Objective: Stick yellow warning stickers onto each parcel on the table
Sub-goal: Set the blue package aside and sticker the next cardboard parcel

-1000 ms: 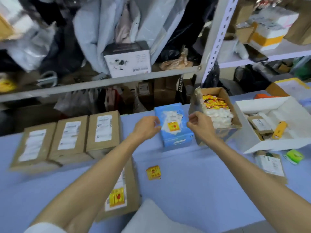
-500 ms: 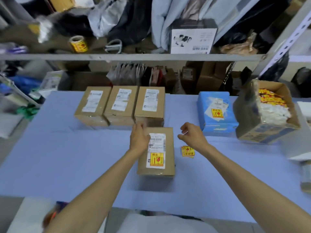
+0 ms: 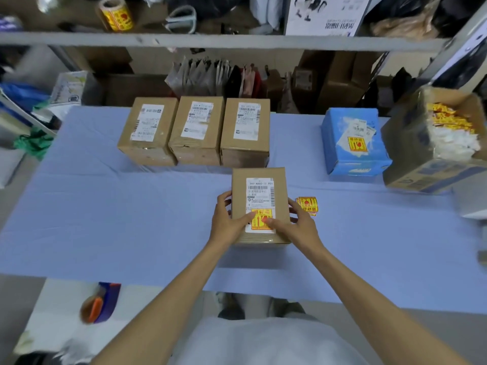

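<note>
A brown parcel (image 3: pixel 259 175) lies mid-table with a white label and a yellow warning sticker (image 3: pixel 261 219) on its near end. My left hand (image 3: pixel 228 222) grips its left side and my right hand (image 3: pixel 296 223) its right side, both thumbs resting on the sticker. A small stack of loose yellow stickers (image 3: pixel 308 205) lies on the table just right of the parcel. Three brown parcels (image 3: pixel 196 130) stand in a row behind, showing only white labels. A blue parcel (image 3: pixel 354 142) at back right carries a yellow sticker.
An open carton (image 3: pixel 421 159) with yellow stickers and white backing scraps stands at the right edge. The blue table cover (image 3: pixel 118 219) stretches left. A sticker roll (image 3: pixel 116 13) sits on the shelf above. A white surface with an orange-handled tool (image 3: pixel 98 304) lies below the table's near edge.
My hands left the blue parcel, came back to the brown parcel in front of me and now clasp both its sides. The view has swung left and down.
</note>
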`<state>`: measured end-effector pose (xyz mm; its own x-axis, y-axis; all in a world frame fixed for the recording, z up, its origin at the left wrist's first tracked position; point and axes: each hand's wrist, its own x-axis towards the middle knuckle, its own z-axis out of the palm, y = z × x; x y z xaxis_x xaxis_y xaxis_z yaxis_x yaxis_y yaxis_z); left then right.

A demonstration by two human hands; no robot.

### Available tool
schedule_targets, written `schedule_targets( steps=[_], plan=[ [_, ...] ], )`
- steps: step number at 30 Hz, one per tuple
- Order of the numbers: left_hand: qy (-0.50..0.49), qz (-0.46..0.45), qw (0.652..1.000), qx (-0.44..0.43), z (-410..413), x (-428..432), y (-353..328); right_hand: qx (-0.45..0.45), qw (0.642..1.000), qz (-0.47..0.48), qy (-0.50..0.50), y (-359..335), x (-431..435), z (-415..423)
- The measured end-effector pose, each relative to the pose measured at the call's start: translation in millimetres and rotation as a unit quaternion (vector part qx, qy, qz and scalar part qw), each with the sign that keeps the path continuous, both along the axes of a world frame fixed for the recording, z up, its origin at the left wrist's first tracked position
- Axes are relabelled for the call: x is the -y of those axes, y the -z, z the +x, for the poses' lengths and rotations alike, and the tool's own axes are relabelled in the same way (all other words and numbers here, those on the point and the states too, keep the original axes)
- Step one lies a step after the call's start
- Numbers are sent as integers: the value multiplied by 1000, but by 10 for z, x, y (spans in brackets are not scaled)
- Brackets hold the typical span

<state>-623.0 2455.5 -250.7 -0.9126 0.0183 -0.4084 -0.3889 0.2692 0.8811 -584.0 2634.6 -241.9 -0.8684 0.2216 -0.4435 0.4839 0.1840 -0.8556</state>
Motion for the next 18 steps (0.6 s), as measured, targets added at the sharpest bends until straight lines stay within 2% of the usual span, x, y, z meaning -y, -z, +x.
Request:
schedule_targets(
  steps=[8, 18],
  plan=[
    [17, 22, 999, -26, 1, -73, -111, -28, 999, 0, 43, -128, -10, 35],
    [77, 17, 996, -46, -279, -985, -265, -43, 991, 56, 117, -460, -822, -140]
  ],
)
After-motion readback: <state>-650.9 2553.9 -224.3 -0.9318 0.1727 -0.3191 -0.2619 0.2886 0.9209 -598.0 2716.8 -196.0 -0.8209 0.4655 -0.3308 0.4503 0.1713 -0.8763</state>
